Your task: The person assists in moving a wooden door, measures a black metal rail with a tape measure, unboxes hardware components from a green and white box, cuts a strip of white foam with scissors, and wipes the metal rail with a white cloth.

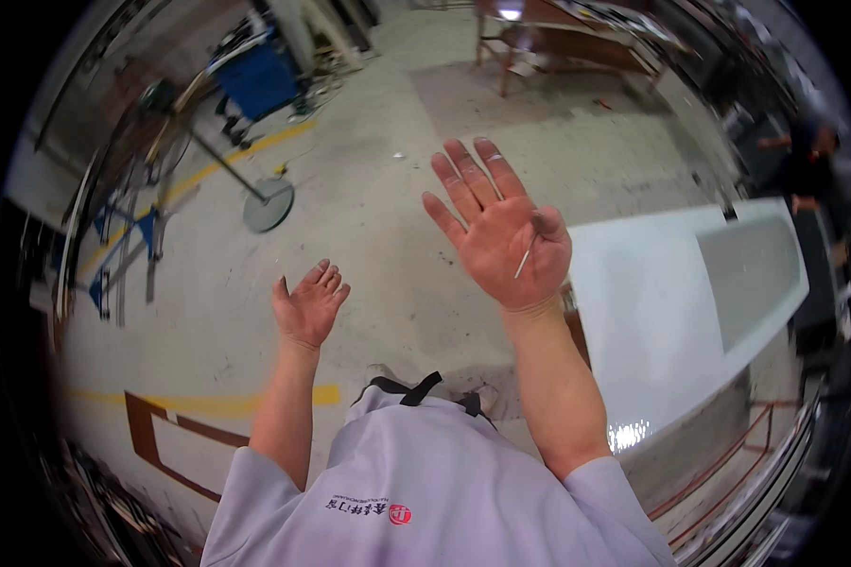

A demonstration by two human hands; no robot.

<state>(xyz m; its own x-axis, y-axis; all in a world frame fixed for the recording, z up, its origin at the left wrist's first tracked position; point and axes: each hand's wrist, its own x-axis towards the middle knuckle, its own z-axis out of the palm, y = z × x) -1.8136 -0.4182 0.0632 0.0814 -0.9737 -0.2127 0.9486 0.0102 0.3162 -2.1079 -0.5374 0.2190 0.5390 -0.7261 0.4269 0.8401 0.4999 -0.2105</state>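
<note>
My left hand (314, 304) is raised palm up over the floor, its fingers stretched and nothing in it. Higher and further right, my right hand (506, 231) also shows its palm, with four fingers spread out. A thin white stick (524, 262) lies across that palm, its upper end tucked under my bent thumb. What exactly the stick is I cannot make out. Just right of this hand is a large white panel (643, 283) with a grey rectangular area (761, 274) in it.
A round-based stand (269, 205) and a blue bin (258, 83) are at the far left. Beyond my hands stands a brown table (577, 42). A brown frame (147, 435) lies at lower left, red metal bars (728, 458) at lower right. Another person (808, 165) is at the right edge.
</note>
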